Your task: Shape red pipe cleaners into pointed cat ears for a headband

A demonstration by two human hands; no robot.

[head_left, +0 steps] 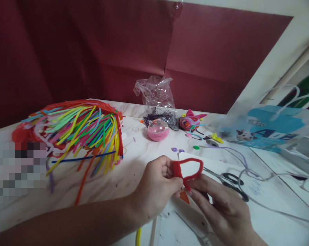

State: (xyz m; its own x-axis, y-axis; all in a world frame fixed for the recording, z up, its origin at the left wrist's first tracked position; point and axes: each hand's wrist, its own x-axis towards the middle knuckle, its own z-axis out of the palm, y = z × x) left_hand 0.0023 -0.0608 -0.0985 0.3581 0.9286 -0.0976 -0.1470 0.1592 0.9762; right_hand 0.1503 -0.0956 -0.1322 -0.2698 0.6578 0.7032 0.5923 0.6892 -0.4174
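A red pipe cleaner (201, 166), fuzzy and bent into a loop, is held up between my two hands. My left hand (156, 186) pinches its folded, thicker end between thumb and curled fingers. With thumb and fingertips, my right hand (221, 206) grips the pipe cleaner just below the loop. A small orange piece (184, 197) shows under my left thumb. Black-handled scissors (231, 181) lie on white paper (263, 186) behind my right hand, blades pointing toward the loop.
Many coloured pipe cleaners spill from a red plastic bag (18, 133) at left. Farther back stand a pink-and-clear ball (158, 130), a crumpled clear bag (158, 90) and a decorated pink ball (189, 122). A grey cable (272, 207) crosses the right side, near a blue-and-white bag (269, 119).
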